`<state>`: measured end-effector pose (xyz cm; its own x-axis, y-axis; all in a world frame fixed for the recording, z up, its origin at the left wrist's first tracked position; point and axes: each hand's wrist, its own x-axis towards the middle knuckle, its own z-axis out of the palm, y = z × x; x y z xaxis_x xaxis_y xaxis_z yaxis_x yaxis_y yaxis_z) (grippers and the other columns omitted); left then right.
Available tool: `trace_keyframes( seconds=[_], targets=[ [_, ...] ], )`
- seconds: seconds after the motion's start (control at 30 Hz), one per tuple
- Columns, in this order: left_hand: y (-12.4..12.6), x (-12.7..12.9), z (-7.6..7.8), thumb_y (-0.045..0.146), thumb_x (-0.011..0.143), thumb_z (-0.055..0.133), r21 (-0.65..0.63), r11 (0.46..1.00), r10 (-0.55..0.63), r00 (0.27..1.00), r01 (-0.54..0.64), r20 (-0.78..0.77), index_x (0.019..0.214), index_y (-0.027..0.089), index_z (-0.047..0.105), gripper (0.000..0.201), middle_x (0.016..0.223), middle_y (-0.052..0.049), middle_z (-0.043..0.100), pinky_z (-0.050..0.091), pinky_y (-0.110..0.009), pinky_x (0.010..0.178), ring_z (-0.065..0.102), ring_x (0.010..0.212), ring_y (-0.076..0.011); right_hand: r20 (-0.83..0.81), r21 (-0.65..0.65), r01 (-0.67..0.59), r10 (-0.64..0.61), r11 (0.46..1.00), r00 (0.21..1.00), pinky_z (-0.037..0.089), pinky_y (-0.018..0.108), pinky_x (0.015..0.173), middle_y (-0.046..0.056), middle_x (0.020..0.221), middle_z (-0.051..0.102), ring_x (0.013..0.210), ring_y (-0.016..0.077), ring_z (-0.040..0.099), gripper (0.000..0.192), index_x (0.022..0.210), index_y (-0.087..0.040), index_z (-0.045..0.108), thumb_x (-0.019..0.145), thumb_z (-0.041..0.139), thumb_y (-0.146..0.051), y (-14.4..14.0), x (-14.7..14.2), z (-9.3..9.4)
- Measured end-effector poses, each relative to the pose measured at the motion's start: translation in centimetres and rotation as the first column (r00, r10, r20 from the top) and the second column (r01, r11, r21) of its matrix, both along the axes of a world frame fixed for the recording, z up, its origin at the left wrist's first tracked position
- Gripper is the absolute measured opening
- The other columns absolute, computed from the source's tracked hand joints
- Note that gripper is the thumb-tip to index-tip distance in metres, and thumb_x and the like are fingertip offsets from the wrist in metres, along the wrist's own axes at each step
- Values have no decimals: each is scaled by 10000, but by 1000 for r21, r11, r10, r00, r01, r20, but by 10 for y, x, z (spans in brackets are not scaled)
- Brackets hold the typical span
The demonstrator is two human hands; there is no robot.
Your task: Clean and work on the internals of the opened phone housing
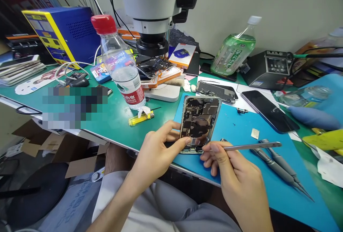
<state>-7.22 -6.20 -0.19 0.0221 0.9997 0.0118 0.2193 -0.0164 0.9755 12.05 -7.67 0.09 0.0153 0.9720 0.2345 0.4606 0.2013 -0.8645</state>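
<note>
An opened phone body (200, 121) with its circuit boards exposed lies on a blue mat (241, 132) near the table's front edge. My left hand (158, 149) grips its lower left corner, thumb resting on the bottom of the board. My right hand (233, 174) holds metal tweezers (249, 147), their tips at the phone's bottom edge and the rear end pointing right.
A microscope (154, 6) stands behind the phone. A water bottle (122, 64) and a yellow lighter (140, 118) are to the left. A phone screen (269, 111), another opened phone (215, 91), two screwdrivers (281, 167), a green bottle (234, 51) and a soldering station (270, 68) are to the right.
</note>
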Motion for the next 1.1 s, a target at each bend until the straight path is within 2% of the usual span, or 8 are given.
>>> trace_keyframes(
  seconds=[0.27, 0.37, 0.53, 0.73, 0.93, 1.1],
  targets=[
    [-1, 0, -2, 368, 978, 742, -11, 1000, -25, 1000, 25, 13, 1061, 232, 649, 185, 837, 33, 807, 487, -217, 665, 773, 787, -171, 59, 61, 56, -60, 997, 996, 535, 207, 527, 0, 731, 732, 560, 110, 649, 370, 830, -223, 737, 1092, 564, -418, -2, -3, -2],
    [0, -1, -5, 369, 977, 743, 6, 1000, -23, 1000, 23, 12, 1058, 240, 648, 179, 806, 53, 794, 462, -206, 630, 760, 760, -157, 32, 72, 73, -76, 995, 997, 536, 202, 527, 3, 752, 741, 573, 109, 654, 366, 833, -224, 734, 1091, 565, -422, -4, -3, -3],
    [0, -1, -6, 362, 961, 763, 10, 1000, -3, 1000, 3, 11, 1047, 248, 645, 185, 787, 70, 787, 451, -198, 631, 741, 730, -139, -77, -7, 39, -39, 999, 996, 562, 198, 535, -8, 714, 716, 545, 107, 656, 398, 835, -223, 727, 1089, 555, -476, -2, 1, -2],
    [1, 0, -2, 331, 954, 762, 13, 1000, -8, 1000, 8, 10, 1040, 249, 659, 158, 804, 67, 799, 486, -200, 682, 765, 779, -151, -18, 25, 32, -31, 999, 999, 546, 193, 540, -2, 733, 728, 558, 103, 646, 367, 866, -222, 748, 1081, 575, -465, 0, 1, -5],
    [1, 0, -4, 327, 956, 763, 21, 1000, -5, 1000, 4, 11, 1047, 256, 655, 158, 815, 74, 806, 490, -190, 683, 768, 776, -142, -38, -4, -7, 7, 1000, 999, 545, 210, 527, 0, 734, 724, 567, 110, 650, 376, 889, -219, 767, 1073, 583, -490, 0, 4, -9],
    [0, 1, -5, 327, 949, 770, 22, 1000, 3, 1000, -3, 20, 1039, 257, 652, 164, 818, 73, 805, 482, -186, 659, 767, 765, -140, -42, 25, -8, 10, 1000, 999, 540, 198, 527, -9, 736, 724, 576, 105, 656, 356, 879, -234, 768, 1084, 574, -452, -1, 4, -10]
  ],
)
